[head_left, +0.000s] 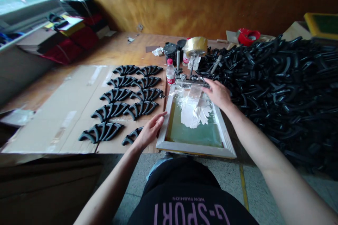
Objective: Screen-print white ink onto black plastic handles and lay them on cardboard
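A screen printing frame (pixel 164 137) with a pale border and green mesh lies flat in front of me. White ink (pixel 190 116) is spread over the upper part of its mesh. At the frame's left border is my left hand (pixel 151 130), fingers stretched out and holding nothing; whether they touch the border I cannot tell. My right hand (pixel 218 94) is over the frame's upper right corner, fingers apart, close to the metal clamp bar (pixel 185 83) at the back. A translucent strip (pixel 195 92) lies between that bar and the ink.
Curved black plastic parts (pixel 112 110) stand in two columns on cardboard (pixel 63 112) at left. A large heap of similar parts (pixel 269 91) fills the right. Behind the frame are a red-capped bottle (pixel 170 74), a dark tub (pixel 169 51) and a tape roll (pixel 196 45).
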`<state>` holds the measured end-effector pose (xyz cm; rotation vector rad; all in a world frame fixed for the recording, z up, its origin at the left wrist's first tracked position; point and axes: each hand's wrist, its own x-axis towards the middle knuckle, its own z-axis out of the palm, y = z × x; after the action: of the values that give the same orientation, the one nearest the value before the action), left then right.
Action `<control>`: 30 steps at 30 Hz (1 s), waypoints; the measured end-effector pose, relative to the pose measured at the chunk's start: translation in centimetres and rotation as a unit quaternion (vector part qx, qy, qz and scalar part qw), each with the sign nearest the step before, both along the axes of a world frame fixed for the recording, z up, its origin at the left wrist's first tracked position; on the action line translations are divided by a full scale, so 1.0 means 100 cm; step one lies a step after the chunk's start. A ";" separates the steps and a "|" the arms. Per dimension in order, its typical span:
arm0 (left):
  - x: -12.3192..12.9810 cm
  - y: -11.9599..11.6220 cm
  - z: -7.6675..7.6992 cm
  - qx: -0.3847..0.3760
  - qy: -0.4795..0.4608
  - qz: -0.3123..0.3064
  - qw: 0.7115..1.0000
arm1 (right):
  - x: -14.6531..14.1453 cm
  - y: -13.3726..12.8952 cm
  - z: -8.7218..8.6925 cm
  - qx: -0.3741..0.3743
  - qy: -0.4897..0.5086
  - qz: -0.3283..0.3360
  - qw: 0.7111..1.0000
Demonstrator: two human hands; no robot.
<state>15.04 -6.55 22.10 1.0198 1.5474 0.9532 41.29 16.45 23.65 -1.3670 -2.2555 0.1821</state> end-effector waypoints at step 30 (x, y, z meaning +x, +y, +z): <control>-0.064 -0.125 -0.120 -0.249 0.037 0.308 0.918 | -0.184 -0.229 -0.112 -0.374 -0.062 0.319 0.869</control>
<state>8.68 -19.08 10.06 0.1999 2.0915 0.8575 22.85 -6.46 12.46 -0.8689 -2.8114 1.3425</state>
